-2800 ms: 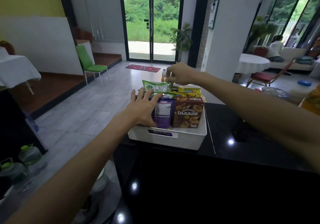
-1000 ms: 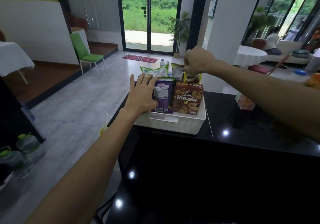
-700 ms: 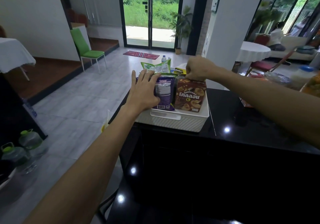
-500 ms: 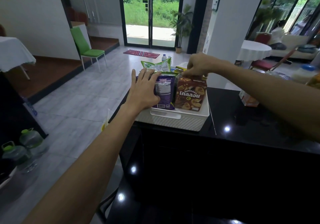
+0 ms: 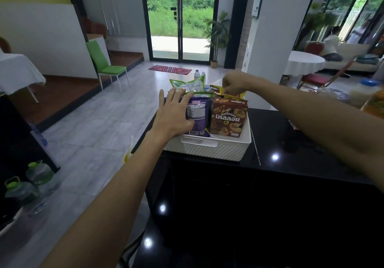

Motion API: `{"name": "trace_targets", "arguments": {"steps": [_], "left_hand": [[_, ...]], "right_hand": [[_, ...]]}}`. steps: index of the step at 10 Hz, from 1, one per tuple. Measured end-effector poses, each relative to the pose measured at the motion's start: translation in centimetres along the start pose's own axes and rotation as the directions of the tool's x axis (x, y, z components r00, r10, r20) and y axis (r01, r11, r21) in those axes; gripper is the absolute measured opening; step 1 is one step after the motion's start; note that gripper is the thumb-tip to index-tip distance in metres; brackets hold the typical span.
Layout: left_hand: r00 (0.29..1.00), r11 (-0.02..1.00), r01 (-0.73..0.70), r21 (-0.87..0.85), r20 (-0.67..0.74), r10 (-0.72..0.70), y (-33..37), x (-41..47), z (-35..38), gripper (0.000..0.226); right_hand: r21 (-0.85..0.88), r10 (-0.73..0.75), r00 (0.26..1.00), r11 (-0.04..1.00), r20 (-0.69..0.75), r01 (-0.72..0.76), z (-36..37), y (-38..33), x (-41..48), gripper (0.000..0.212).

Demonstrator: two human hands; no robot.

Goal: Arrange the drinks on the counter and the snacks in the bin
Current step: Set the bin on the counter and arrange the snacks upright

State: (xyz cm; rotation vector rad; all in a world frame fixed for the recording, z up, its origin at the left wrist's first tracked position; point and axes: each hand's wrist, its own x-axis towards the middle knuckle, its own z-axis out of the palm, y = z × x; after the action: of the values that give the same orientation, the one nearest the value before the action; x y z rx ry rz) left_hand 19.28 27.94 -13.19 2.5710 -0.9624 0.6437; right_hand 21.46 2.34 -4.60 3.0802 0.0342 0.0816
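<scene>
Crowding the bin (image 5: 209, 149), snacks: left hand (image 5: 173, 114) spread on purple bag (image 5: 198, 114), right hand (image 5: 232, 83) pinching yellow packet (image 5: 239, 95).

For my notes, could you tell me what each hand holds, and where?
Left hand presses flat on the purple bag's face; right hand pinches the yellow packet's top edge.

The brown snack box (image 5: 228, 117) standing in the white bin (image 5: 209, 148) carried the brand name "Collon" in white letters on its top flap, seen upside down from the head camera. Its front face bore large white Thai lettering. The purple snack bag (image 5: 197, 114) beside it showed a white nutrition panel and a barcode, both too small to read.
</scene>
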Motion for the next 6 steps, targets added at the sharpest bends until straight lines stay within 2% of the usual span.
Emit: {"name": "trace_targets", "arguments": {"steps": [1, 2, 3, 4, 6], "left_hand": [[1.000, 1.000, 0.001, -0.005, -0.003, -0.002, 0.0, 0.0, 0.0, 0.082], [1.000, 1.000, 0.006, -0.002, 0.000, -0.006, 0.1, -0.1, -0.1, 0.082], [1.000, 1.000, 0.011, 0.002, 0.011, -0.011, 0.2, 0.0, -0.1, 0.082], [1.000, 1.000, 0.012, 0.000, 0.018, -0.012, 0.2, 0.0, -0.3, 0.082], [0.999, 1.000, 0.019, -0.001, 0.028, -0.019, 0.4, -0.2, -0.4, 0.083]], "right_hand": [[-0.009, -0.008, 1.000, 1.000, -0.015, 0.008, -0.6, 0.0, -0.1, 0.008], [-0.050, -0.051, 0.997, 0.998, -0.066, 0.048, -1.9, 0.1, -0.5, 0.014], [-0.086, -0.110, 0.980, 0.992, -0.165, 0.097, -3.3, 0.3, -1.1, 0.008], [-0.054, -0.177, 0.953, 0.984, -0.245, 0.168, -4.4, 0.6, -1.6, 0.012], [-0.080, -0.152, 0.928, 0.988, -0.341, 0.132, -6.7, 1.6, -1.5, 0.018]]}}
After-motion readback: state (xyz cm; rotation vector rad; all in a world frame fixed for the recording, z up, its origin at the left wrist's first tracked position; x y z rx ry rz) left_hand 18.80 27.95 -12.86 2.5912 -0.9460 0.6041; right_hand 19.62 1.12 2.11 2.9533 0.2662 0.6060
